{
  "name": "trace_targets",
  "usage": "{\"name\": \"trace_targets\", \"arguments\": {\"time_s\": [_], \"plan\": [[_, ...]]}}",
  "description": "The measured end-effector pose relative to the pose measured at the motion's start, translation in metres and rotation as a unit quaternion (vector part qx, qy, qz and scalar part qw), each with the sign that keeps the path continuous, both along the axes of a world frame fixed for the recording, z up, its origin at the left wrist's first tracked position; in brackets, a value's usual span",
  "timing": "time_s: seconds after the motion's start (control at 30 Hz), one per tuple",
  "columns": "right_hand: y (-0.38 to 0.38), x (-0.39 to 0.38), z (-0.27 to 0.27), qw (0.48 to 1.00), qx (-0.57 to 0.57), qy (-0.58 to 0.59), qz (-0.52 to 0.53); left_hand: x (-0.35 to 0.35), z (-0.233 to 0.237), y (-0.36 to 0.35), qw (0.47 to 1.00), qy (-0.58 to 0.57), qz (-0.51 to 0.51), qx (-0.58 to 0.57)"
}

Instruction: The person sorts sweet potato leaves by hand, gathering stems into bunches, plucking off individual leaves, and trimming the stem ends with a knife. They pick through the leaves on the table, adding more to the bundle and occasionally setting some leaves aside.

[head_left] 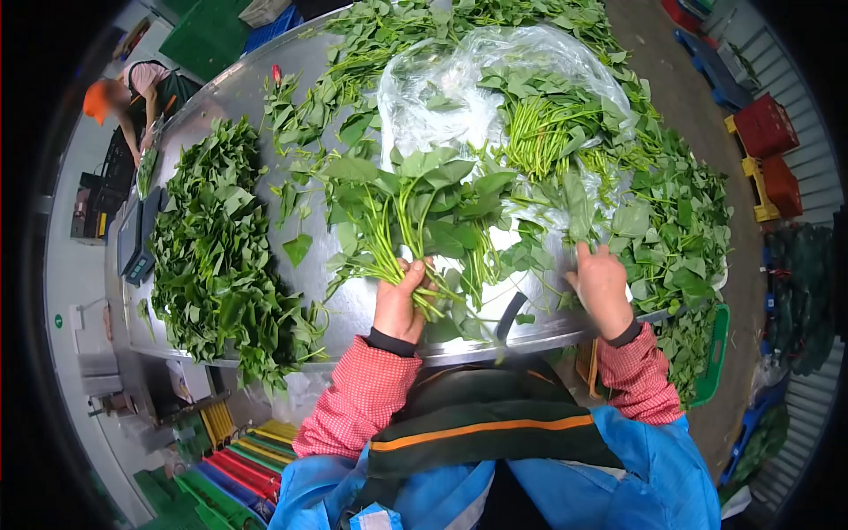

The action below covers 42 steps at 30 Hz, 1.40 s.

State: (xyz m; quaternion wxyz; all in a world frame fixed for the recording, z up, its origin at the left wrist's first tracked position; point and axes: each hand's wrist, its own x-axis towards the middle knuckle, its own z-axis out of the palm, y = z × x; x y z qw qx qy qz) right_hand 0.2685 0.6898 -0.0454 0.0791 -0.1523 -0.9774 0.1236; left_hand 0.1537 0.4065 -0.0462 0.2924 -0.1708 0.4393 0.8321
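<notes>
Left hand [402, 299] closed around the stems of one gathered bunch [389, 234], above the table [238, 95]; right hand [606, 287] at a leaf [580, 210], grip indeterminable. Dense heap [212, 247] at left; greens [685, 225] along the right side lie loose, apparently ungathered.

Single head-worn view, aimed forward and down; bench [305, 243] seen from above its near edge, close.

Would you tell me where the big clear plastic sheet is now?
In the head view, the sheet lies on the metal table, beyond the left hand, with a stem bundle on its right part.
</notes>
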Motion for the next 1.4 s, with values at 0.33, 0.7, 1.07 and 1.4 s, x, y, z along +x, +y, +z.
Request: {"name": "trace_targets", "arguments": {"time_s": [0.33,0.7,1.07,1.4], "plan": [[-0.113,-0.037,0.006,0.746,-0.607,-0.199,0.191,0.014,-0.002,0.008,0.999,0.049,0.013,0.006],[-0.058,-0.044,0.002,0.951,-0.277,-0.131,0.030,-0.005,-0.030,-0.052,0.996,-0.052,0.065,-0.020],[-0.039,-0.051,-0.012,0.806,-0.586,0.066,-0.050,0.006,0.004,-0.053,0.999,-0.022,0.019,0.035],[-0.129,-0.038,0.031,0.954,-0.146,0.179,0.193,0.030,0.004,0.002,0.997,0.072,-0.011,0.002]]}}
